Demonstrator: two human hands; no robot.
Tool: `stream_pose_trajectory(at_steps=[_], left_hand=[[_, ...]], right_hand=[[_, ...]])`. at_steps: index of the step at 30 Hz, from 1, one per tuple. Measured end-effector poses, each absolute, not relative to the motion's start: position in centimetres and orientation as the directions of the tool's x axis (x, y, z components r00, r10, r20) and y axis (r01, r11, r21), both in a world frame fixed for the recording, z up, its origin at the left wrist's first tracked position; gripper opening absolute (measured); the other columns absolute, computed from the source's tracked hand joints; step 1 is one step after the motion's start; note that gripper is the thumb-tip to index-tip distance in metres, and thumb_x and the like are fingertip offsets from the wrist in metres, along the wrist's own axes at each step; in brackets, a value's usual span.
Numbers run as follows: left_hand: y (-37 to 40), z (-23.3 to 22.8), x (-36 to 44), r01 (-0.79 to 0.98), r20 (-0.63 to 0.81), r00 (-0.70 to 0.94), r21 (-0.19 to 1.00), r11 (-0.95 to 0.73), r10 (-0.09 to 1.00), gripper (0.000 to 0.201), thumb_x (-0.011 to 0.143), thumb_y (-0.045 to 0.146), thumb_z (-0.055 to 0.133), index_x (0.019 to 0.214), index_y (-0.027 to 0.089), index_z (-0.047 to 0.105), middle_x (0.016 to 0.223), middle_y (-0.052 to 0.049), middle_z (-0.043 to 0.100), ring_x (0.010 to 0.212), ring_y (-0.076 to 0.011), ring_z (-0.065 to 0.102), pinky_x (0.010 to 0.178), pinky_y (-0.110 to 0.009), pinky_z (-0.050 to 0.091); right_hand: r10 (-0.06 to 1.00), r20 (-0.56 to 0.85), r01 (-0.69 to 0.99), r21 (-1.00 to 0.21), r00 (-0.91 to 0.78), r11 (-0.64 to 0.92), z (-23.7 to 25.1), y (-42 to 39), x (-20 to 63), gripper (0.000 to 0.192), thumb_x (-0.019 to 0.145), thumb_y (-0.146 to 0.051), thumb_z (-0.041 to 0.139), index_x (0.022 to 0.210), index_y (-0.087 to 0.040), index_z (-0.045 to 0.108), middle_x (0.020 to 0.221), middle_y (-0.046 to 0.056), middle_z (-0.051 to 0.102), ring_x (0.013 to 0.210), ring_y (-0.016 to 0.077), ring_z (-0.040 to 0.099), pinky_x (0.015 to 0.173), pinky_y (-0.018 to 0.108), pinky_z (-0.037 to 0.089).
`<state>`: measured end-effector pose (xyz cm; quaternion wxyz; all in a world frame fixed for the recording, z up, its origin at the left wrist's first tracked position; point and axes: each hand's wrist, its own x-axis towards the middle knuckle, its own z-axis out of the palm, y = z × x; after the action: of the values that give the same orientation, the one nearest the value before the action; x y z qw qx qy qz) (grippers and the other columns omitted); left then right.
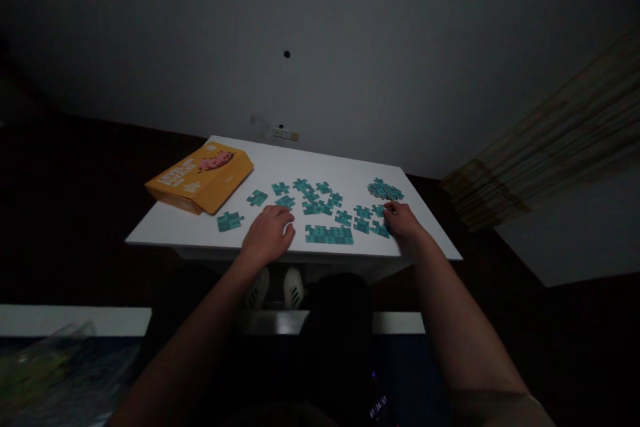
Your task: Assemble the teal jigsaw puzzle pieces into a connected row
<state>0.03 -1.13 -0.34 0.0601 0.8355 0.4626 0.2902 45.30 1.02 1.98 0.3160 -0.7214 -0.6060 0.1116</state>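
My left hand (271, 232) rests on the table's near part with its fingers loosely bent and the thumb apart, holding nothing that I can see. A teal puzzle piece (285, 202) lies just beyond its fingers. To its right is a joined strip of puzzle pieces (329, 235). My right hand (401, 221) is at the right side, its fingertips closed at the edge of a teal puzzle piece (378, 211). Other loose pieces (362, 225) lie beside it. Past that hand sits a heaped pile of pieces (385, 189).
A yellow puzzle box (203, 177) lies at the left of the white table (310, 163). More teal pieces (311, 195) are scattered mid-table. A wall socket (286, 134) is behind, and a curtain (545, 140) hangs at the right. A clear plastic bag (60, 373) lies at lower left.
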Motion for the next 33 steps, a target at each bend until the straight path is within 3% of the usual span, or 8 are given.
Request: stream_pose_trajectory(at_steps=[4,8,14,20,23,26,29,33], left_hand=[[-1.9,-0.1,0.1,0.746,0.418,0.400,0.368,-0.555,0.815,0.024,0.104,0.018,0.064,0.116,0.021,0.084,0.129,-0.014,0.083,0.126,-0.0358,0.072,0.110,-0.054,0.063],[-2.3,0.1,0.1,0.747,0.405,0.408,0.367,-0.555,0.818,0.024,0.103,0.015,0.065,0.117,0.020,0.085,0.128,-0.014,0.083,0.127,-0.0361,0.072,0.110,-0.053,0.063],[-2.1,0.2,0.1,0.732,0.414,0.406,0.385,-0.561,0.814,0.023,0.101,0.013,0.067,0.114,0.020,0.085,0.126,-0.015,0.083,0.126,-0.0368,0.073,0.110,-0.054,0.063],[-2.2,0.2,0.2,0.708,0.420,0.400,0.422,-0.566,0.815,0.028,0.102,0.014,0.065,0.123,0.020,0.083,0.130,-0.015,0.082,0.129,-0.0366,0.072,0.113,-0.054,0.062],[-2.2,0.1,0.0,0.692,0.411,0.362,0.483,-0.536,0.837,0.038,0.105,0.018,0.063,0.141,0.019,0.076,0.139,-0.016,0.081,0.135,-0.0359,0.072,0.117,-0.055,0.061],[-2.3,0.0,-0.5,0.646,0.390,0.322,0.576,-0.501,0.863,0.051,0.107,0.022,0.064,0.157,0.021,0.066,0.142,-0.014,0.080,0.138,-0.0336,0.072,0.121,-0.055,0.061],[-2.4,-0.1,-1.1,0.589,0.405,0.356,0.602,-0.539,0.842,0.060,0.104,0.025,0.071,0.163,0.023,0.061,0.150,-0.014,0.077,0.144,-0.0334,0.069,0.125,-0.055,0.058],[-2.6,0.3,-1.2,0.565,0.406,0.469,0.544,-0.620,0.784,0.056,0.103,0.031,0.079,0.157,0.025,0.068,0.156,-0.012,0.074,0.146,-0.0339,0.066,0.128,-0.055,0.056]], right_hand=[[0.939,0.182,0.771,-0.625,0.293,-0.119,3.7,0.4,43.9,0.017,0.077,-0.039,0.089,0.084,-0.027,0.079,0.082,0.008,0.077,0.085,0.0328,0.078,0.086,0.049,0.066],[0.924,0.126,0.714,-0.675,0.361,-0.186,4.9,-0.2,42.2,0.031,0.072,-0.040,0.095,0.073,-0.028,0.066,0.063,0.003,0.068,0.066,0.0270,0.070,0.069,0.043,0.062],[0.865,0.073,0.586,-0.763,0.496,-0.272,5.8,-1.4,40.1,0.035,0.071,-0.033,0.093,0.079,-0.029,0.059,0.055,-0.003,0.061,0.053,0.0227,0.061,0.054,0.037,0.054],[0.847,0.144,0.490,-0.859,0.512,-0.150,5.9,-2.0,37.7,0.033,0.076,-0.049,0.084,0.095,-0.026,0.070,0.073,0.004,0.075,0.071,0.0284,0.076,0.068,0.041,0.061],[0.911,0.113,0.434,-0.898,0.396,-0.077,4.0,-2.5,33.6,0.046,0.072,-0.060,0.084,0.099,-0.024,0.076,0.079,0.006,0.080,0.079,0.0299,0.080,0.076,0.041,0.063],[0.973,0.068,0.403,-0.915,0.220,-0.027,1.7,-3.2,28.4,0.045,0.074,-0.063,0.085,0.097,-0.024,0.082,0.070,0.002,0.076,0.072,0.0281,0.075,0.074,0.041,0.060],[0.986,0.098,0.493,-0.870,0.137,0.018,0.3,-3.7,24.4,0.036,0.083,-0.060,0.080,0.097,-0.027,0.085,0.073,0.003,0.078,0.074,0.0286,0.073,0.077,0.043,0.059],[0.972,0.232,0.683,-0.716,0.044,0.140,0.1,-3.9,22.8,0.029,0.092,-0.053,0.076,0.101,-0.030,0.089,0.092,0.009,0.087,0.101,0.0376,0.076,0.097,0.054,0.060]])
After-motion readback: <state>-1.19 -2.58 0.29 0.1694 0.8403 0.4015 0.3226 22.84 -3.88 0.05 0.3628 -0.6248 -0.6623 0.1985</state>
